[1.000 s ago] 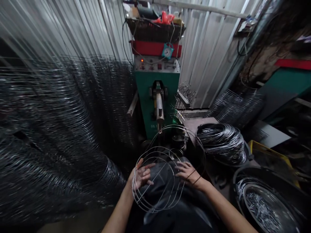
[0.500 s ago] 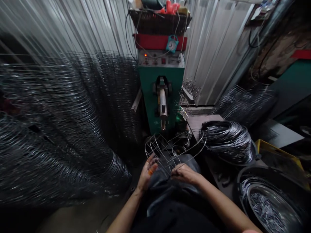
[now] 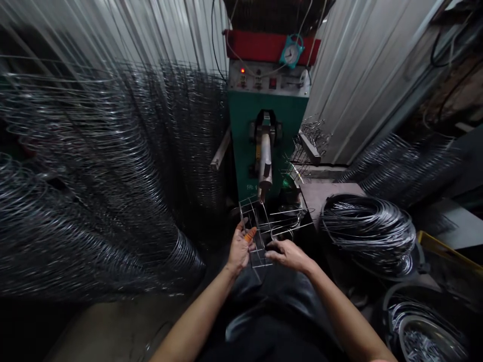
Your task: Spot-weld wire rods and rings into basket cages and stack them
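Observation:
Both my hands hold a wire frame (image 3: pixel 264 221) made of rings joined by straight wires, lifted toward the green machine (image 3: pixel 268 125). My left hand (image 3: pixel 240 246) grips the frame's left side; an orange cover shows on one finger. My right hand (image 3: pixel 289 254) pinches the near wires from the right. The frame's far end lies just under the machine's metal nozzle (image 3: pixel 264 171). My dark-trousered lap is below.
Long stacks of wire rings (image 3: pixel 94 191) fill the left. A coil of wire rings (image 3: pixel 368 229) sits on the right, with a metal bowl of small parts (image 3: pixel 426 337) near the corner. More ring stacks (image 3: pixel 400 161) lie at the back right. Corrugated metal walls stand behind.
The wire frame has tilted from facing me to lying nearly flat and moved forward up to the machine's nozzle. Both hands followed it forward; my head turned down and left.

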Demonstrator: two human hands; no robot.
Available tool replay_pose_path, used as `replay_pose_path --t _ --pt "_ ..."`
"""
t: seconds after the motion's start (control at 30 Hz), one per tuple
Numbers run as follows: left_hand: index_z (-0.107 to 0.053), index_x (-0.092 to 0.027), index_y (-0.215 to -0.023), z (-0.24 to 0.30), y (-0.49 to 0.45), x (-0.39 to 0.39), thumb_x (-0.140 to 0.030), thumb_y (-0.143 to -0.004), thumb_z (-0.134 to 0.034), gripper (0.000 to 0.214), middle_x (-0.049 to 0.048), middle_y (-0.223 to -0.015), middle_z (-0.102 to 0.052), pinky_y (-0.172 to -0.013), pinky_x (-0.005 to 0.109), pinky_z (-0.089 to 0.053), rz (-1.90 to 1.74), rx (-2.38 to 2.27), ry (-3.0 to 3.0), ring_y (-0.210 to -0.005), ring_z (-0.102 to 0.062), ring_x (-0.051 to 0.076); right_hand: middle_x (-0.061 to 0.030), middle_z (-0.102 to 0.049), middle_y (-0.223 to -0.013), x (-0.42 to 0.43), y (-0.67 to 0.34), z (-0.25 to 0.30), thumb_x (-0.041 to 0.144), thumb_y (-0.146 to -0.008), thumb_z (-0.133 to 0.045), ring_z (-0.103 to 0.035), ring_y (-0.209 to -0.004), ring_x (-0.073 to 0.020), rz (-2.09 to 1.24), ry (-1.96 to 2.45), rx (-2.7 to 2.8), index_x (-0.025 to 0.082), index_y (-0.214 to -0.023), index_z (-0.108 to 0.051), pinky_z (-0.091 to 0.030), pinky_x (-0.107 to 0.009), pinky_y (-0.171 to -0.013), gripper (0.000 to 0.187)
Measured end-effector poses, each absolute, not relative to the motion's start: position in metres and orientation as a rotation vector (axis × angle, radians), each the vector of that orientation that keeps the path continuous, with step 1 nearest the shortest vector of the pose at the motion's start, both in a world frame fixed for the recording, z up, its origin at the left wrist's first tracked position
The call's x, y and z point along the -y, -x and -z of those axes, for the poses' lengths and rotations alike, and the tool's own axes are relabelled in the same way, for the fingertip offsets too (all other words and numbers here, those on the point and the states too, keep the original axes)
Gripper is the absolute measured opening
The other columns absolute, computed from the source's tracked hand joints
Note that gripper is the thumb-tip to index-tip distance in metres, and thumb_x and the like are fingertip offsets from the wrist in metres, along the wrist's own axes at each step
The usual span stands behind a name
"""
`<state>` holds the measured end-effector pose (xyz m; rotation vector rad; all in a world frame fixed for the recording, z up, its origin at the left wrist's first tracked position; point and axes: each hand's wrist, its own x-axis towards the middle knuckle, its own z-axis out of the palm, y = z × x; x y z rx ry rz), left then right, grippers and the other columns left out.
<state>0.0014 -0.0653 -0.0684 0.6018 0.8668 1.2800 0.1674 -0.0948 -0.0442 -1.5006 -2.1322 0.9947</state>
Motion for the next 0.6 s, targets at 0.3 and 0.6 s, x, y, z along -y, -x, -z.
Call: replay_pose_path --t 0.3,0.6 --pt "-0.046 -0.024 -0.119 0.072 0.010 0.063 -0.033 -0.062 -0.075 0.065 -0.0073 -0.068 -0.041 -0.036 0.013 -0.024 -1.297 -0.941 -0.598 -0.043 -0.031 0.000 -0.0082 -0.063 -0.107 0.053 -0.202 0.010 0.048 -0.080 -0.055 -0.054 -0.104 -0.0258 -0.104 1.418 1.907 0.023 -0.100 -0.062 -0.037 -0.042 -0.092 0.034" --pt "-0.043 -0.024 -0.117 0.080 0.007 0.045 -0.032 -0.063 -0.075 0.063 -0.0090 -0.065 -0.037 -0.037 0.013 -0.022 -1.299 -0.946 -0.525 -0.042 -0.027 0.000 -0.0026 -0.068 -0.075 0.000 -0.194 0.049 0.048 -0.083 -0.051 -0.059 -0.075 -0.0200 -0.431 1.408 1.989 0.024 -0.074 -0.065 -0.038 -0.035 -0.072 0.030"
